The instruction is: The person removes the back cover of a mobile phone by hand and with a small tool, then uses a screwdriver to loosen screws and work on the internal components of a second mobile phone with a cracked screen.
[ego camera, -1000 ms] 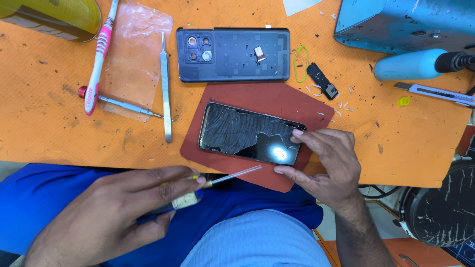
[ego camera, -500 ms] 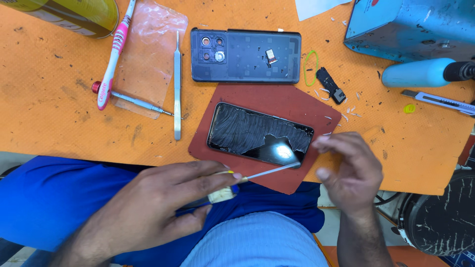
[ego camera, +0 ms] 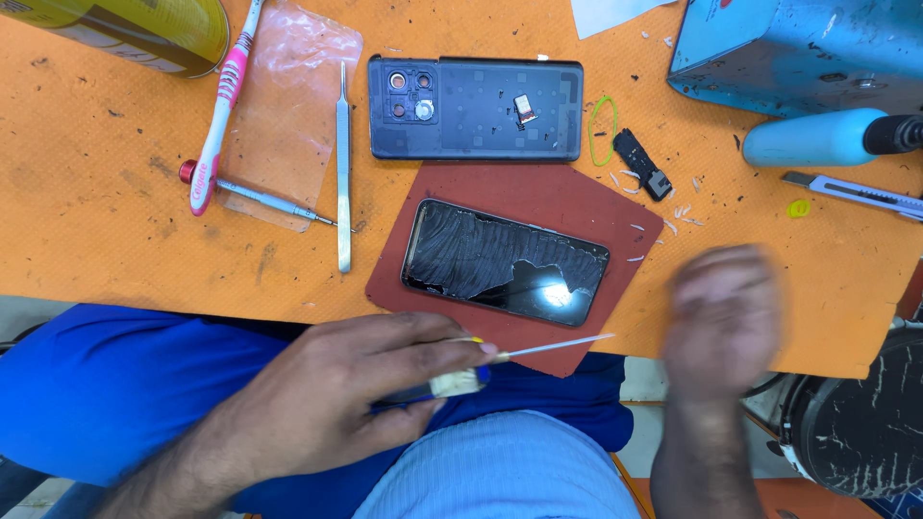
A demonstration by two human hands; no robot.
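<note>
Lifted off the phone (ego camera: 505,263) since a moment ago: right hand (ego camera: 723,317), now blurred, hovering just right of the red mat (ego camera: 538,197), holding nothing; cannot tell whether fingers are curled or spread. Left hand (ego camera: 370,384) palm-down over the lap, fingers clenched round a screwdriver (ego camera: 510,354), tip aimed right across the mat's lower edge. Phone lying cracked-screen-up on the mat, on the orange surface (ego camera: 115,231). Back cover (ego camera: 476,108) just above; tweezers (ego camera: 342,168) left.

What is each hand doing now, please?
Left hand: closed on a thin screwdriver.
Right hand: blurred, holding nothing visible, off the phone.
</note>
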